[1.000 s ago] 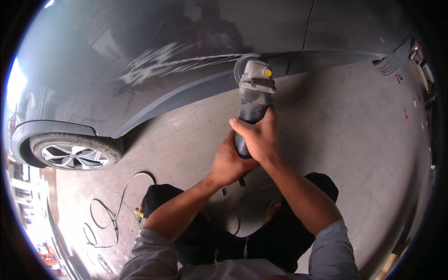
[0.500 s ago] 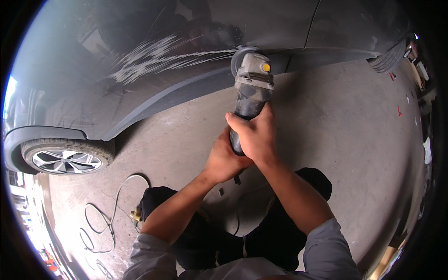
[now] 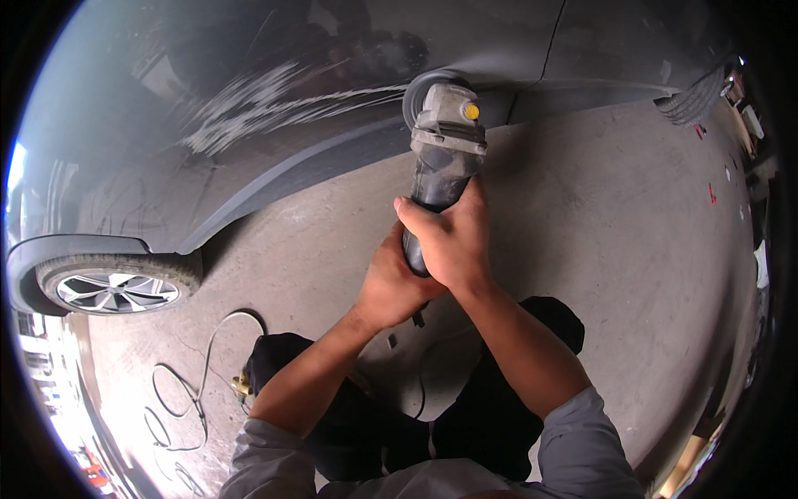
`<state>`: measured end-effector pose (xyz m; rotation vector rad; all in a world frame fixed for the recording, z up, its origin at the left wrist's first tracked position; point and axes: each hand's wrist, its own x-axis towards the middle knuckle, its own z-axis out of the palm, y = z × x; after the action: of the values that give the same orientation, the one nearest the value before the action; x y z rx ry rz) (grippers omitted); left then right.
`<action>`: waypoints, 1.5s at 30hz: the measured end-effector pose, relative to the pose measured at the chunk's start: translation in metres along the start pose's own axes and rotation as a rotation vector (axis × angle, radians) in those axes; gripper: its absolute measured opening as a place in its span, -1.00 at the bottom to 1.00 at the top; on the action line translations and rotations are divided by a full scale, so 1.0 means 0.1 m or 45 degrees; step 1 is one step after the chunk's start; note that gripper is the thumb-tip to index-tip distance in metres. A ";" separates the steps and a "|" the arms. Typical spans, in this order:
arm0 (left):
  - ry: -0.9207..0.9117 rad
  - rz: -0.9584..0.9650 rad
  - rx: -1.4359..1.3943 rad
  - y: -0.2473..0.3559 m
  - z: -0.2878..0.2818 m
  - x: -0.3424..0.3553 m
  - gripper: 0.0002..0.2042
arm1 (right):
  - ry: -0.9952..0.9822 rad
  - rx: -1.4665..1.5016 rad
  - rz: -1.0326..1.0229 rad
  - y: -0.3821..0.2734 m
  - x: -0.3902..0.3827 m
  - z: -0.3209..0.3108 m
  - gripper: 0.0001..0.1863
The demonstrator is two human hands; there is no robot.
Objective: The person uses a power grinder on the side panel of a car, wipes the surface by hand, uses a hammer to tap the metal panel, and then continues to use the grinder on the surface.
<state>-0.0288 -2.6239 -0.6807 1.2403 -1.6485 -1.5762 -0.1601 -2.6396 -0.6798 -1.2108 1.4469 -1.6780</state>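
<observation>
Both my hands are wrapped round the dark body of an angle grinder (image 3: pixel 445 154), which points away from me. My left hand (image 3: pixel 392 279) grips its rear end, and my right hand (image 3: pixel 455 239) holds further forward with the thumb across the top. The round disc (image 3: pixel 413 93) at the grinder's head is against or very close to the lower side of a dark grey car (image 3: pixel 249 179); exact contact is hidden under the head. Pale streaked scratches (image 3: pixel 249 106) run across the panel left of the disc.
A car wheel (image 3: pixel 119 287) with a silver rim stands at the left, another tyre (image 3: pixel 697 98) at the far right. A thin hose (image 3: pixel 199 391) with a brass fitting (image 3: pixel 241 383) lies on the concrete floor (image 3: pixel 615 249). Small red scraps (image 3: pixel 712 193) are on the floor at right.
The grinder and both hands have shifted slightly left, and the grinder's head a little farther away from me. Both hands keep their hold.
</observation>
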 end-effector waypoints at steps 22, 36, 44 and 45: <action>-0.007 0.035 -0.002 -0.03 0.00 0.07 -0.17 | 0.006 0.082 0.068 0.06 0.03 -0.02 -0.33; -0.024 0.029 0.085 0.05 0.02 0.14 -0.17 | 0.105 0.082 0.017 0.03 0.06 -0.03 -0.45; -0.026 -0.002 0.119 0.03 0.05 0.15 -0.19 | 0.098 0.114 -0.047 0.08 0.08 -0.06 -0.46; -0.008 0.031 0.079 0.03 0.05 0.15 -0.19 | 0.090 0.085 -0.014 0.08 0.08 -0.06 -0.46</action>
<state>-0.0408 -2.6352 -0.6823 1.2436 -1.7221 -1.5263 -0.1693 -2.6459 -0.6855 -1.1356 1.4167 -1.7780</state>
